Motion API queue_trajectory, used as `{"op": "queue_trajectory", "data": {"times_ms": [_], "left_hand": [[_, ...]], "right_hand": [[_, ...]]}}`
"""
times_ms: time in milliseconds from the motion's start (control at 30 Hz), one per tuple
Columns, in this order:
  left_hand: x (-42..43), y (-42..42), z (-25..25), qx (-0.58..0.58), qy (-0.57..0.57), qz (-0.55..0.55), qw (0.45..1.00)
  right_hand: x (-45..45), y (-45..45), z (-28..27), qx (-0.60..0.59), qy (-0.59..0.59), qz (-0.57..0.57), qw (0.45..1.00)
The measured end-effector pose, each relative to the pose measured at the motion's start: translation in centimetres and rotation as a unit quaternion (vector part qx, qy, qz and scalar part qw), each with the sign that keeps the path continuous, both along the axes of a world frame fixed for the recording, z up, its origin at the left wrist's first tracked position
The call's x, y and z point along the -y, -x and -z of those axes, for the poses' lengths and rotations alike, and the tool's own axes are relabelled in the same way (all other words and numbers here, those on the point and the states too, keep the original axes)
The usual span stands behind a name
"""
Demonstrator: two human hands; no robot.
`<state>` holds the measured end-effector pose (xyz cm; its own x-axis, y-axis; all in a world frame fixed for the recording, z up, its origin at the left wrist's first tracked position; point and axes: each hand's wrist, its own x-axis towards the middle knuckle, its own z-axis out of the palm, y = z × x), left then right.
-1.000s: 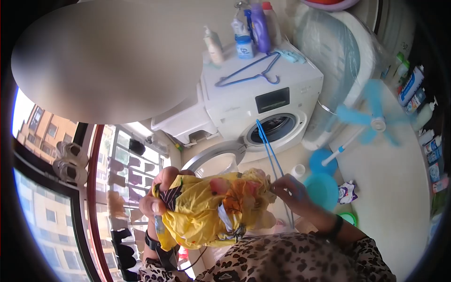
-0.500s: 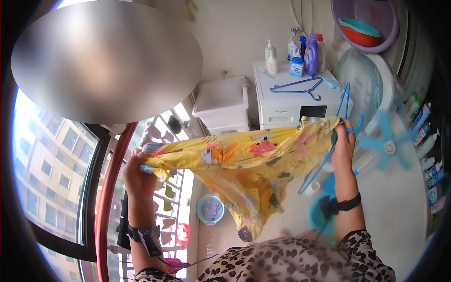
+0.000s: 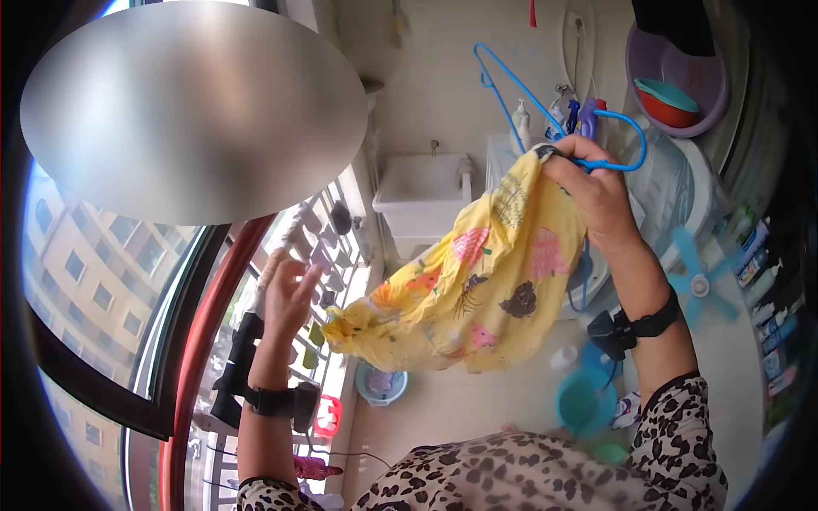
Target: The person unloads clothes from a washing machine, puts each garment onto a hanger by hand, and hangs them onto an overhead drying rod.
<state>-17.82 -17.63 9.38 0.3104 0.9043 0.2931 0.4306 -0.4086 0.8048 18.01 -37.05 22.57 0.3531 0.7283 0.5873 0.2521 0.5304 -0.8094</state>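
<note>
A yellow floral cloth (image 3: 477, 281) hangs in the air, its top corner pinched in my right hand (image 3: 596, 192). The same hand grips a blue hanger (image 3: 635, 136), whose frame rises to the upper left while its hook curves to the right. My left hand (image 3: 290, 294) is apart from the cloth, left of its lower left end, with fingers spread and nothing in them.
A white sink (image 3: 422, 183) stands ahead, with bottles (image 3: 521, 119) right of it. A purple basin (image 3: 682, 77) is at upper right. On the floor are a blue basin (image 3: 381, 383) and a teal basin (image 3: 586, 402). A blue fan (image 3: 699, 285) stands right; the window frame (image 3: 200, 341) is left.
The cloth was bunched, then stretched between both hands; now my left hand has let go of its end. My right hand has risen with the cloth and hanger.
</note>
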Motion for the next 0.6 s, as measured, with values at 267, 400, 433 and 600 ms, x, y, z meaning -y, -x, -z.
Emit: {"op": "queue_trajectory", "data": {"times_ms": [267, 400, 433, 600], "left_hand": [[10.6, -16.1, -7.0, 0.148, 0.202, 0.369, 0.895], [7.2, -15.0, -7.9, 0.247, 0.142, 0.354, 0.891], [6.5, -14.6, -8.4, 0.280, 0.171, 0.374, 0.867], [9.1, -15.8, -13.8, 0.344, 0.283, 0.398, 0.802]], "right_hand": [[-2.8, 6.1, -0.3, 0.227, -0.058, 0.054, 0.971], [0.3, 0.5, 1.6, 0.164, -0.007, 0.051, 0.985], [1.3, -1.0, 2.9, 0.124, 0.039, 0.029, 0.991], [1.9, -3.0, 13.9, 0.137, 0.109, -0.060, 0.983]]}}
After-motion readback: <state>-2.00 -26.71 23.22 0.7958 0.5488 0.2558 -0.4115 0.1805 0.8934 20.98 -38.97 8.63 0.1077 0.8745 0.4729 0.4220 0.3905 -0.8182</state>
